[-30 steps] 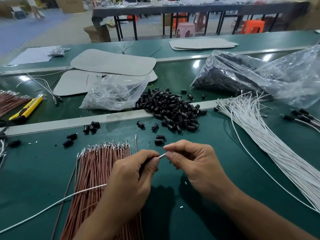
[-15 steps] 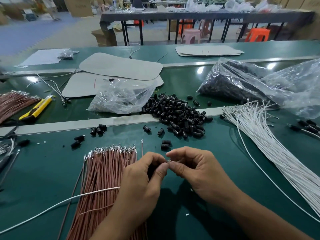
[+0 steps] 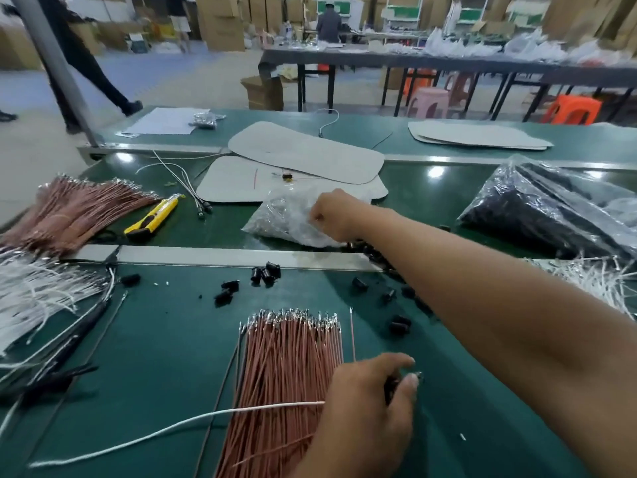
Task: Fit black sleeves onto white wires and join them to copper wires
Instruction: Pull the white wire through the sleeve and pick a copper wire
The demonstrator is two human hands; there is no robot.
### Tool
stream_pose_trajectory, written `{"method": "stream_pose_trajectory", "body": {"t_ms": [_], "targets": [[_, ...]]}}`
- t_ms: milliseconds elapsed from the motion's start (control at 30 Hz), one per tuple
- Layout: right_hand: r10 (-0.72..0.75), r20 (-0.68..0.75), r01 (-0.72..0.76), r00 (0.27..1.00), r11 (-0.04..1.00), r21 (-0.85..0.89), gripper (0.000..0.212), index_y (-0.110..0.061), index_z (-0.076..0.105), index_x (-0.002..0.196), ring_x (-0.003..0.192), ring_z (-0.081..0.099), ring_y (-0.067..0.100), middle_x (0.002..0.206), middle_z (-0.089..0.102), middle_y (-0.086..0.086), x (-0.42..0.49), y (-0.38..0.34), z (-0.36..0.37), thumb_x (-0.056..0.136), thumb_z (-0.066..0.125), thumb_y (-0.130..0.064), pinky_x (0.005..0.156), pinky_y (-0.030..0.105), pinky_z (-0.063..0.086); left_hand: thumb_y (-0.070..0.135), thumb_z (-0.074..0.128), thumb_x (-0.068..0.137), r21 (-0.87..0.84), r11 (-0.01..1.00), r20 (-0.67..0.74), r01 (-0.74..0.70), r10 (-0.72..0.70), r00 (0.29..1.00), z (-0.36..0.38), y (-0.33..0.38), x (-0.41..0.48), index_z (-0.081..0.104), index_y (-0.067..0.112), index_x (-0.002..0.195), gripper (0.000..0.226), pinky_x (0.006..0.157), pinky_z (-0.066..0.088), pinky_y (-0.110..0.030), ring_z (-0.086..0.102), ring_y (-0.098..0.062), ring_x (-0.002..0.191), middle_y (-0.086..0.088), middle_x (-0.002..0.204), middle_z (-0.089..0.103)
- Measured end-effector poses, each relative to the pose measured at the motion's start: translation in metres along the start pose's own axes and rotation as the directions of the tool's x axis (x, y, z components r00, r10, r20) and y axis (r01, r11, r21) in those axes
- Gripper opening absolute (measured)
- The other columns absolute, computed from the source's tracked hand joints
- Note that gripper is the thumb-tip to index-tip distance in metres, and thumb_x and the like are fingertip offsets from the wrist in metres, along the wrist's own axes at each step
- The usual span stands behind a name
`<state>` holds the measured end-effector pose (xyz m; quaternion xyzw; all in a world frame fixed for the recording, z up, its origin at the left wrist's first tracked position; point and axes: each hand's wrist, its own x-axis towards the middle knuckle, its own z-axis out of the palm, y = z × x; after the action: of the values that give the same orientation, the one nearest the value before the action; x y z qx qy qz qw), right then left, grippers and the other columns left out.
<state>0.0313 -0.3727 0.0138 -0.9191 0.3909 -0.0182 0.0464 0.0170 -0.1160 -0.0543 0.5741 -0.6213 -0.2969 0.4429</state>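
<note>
Bags first: clear bag [image 3: 286, 219] w/ small shiny bits lies far behind the copper wires [image 3: 286, 367]. Big bag [image 3: 537, 208] of black stuff lies behind them, to the right. R hand [image 3: 331, 213] curls on the clear bag; can't tell if it grips. L hand [image 3: 372, 405], on the copper wires' right edge, pinches a white wire [image 3: 206, 417] w/ black sleeve [image 3: 391, 388]. Hands well apart. Green table [image 3: 155, 357]; boxes [image 3: 220, 22] in the room behind.

The left hand [image 3: 365, 412] and right hand [image 3: 332, 215] are bare; the right forearm [image 3: 499, 305] is uncovered along all its visible length; the left thumbnail [image 3: 411, 380] is cut short.
</note>
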Motion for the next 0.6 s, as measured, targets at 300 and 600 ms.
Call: {"method": "stream_pose_trajectory", "body": {"t_ms": [300, 600], "targets": [[0.097, -0.111, -0.101, 0.989, 0.994, -0.032, 0.030, -0.008, 0.055, 0.076, 0.084, 0.054, 0.027, 0.084, 0.060, 0.009, 0.031, -0.016, 0.023, 0.102, 0.047, -0.021, 0.071, 0.033, 0.040, 0.035, 0.051, 0.098, -0.038, 0.999, -0.019, 0.010, -0.011, 1.000, -0.005, -0.004, 0.007, 0.067, 0.019, 0.097, 0.022, 0.064, 0.039, -0.014, 0.055, -0.003, 0.073, 0.007, 0.084, 0.065], [0.115, 0.026, -0.111, 0.993, 0.986, -0.121, 0.008, -0.006, 0.059, 0.094, 0.092, 0.058, 0.029, 0.101, 0.065, 0.014, 0.033, -0.028, 0.013, 0.095, 0.051, -0.006, 0.078, 0.036, 0.049, 0.029, 0.045, 0.104, -0.160, 0.982, 0.007, 0.104, -0.104, 0.995, -0.006, -0.002, 0.005, 0.058, 0.025, 0.093, 0.018, 0.053, 0.033, -0.014, 0.046, 0.001, 0.053, 0.009, 0.072, 0.062]]}}
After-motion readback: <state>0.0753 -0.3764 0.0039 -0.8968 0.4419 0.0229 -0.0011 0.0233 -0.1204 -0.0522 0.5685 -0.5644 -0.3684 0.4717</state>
